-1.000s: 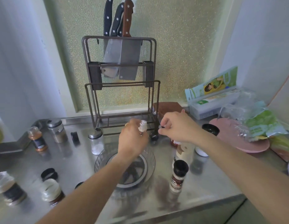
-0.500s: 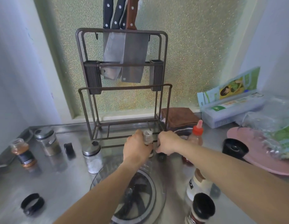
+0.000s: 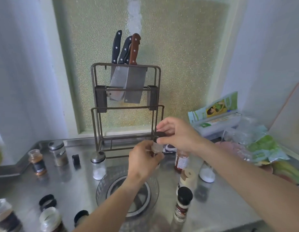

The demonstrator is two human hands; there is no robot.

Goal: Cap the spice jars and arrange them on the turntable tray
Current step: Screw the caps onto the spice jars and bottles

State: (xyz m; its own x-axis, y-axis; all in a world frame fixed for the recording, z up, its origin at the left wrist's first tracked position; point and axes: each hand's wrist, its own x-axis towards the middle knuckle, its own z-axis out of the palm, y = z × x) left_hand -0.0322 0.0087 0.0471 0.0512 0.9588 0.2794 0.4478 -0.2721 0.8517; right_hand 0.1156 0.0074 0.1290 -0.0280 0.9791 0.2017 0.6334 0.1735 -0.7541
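My left hand grips a small clear spice jar above the far rim of the clear round turntable tray. My right hand pinches a black cap just above the jar's open top. Uncapped jars stand at the left: an orange-spice jar and two at the near left. Loose black caps lie on the steel counter. A capped black-lid jar stands right of the tray.
A metal knife rack with cleavers stands behind the hands. Two metal-lidded shakers stand left of it. A red sauce bottle, a white jar, boxes and a green bag crowd the right.
My right hand has lifted the black cap off the counter and holds it over the jar. The camera has pulled back and tilted up; my left hand keeps hold of the jar.
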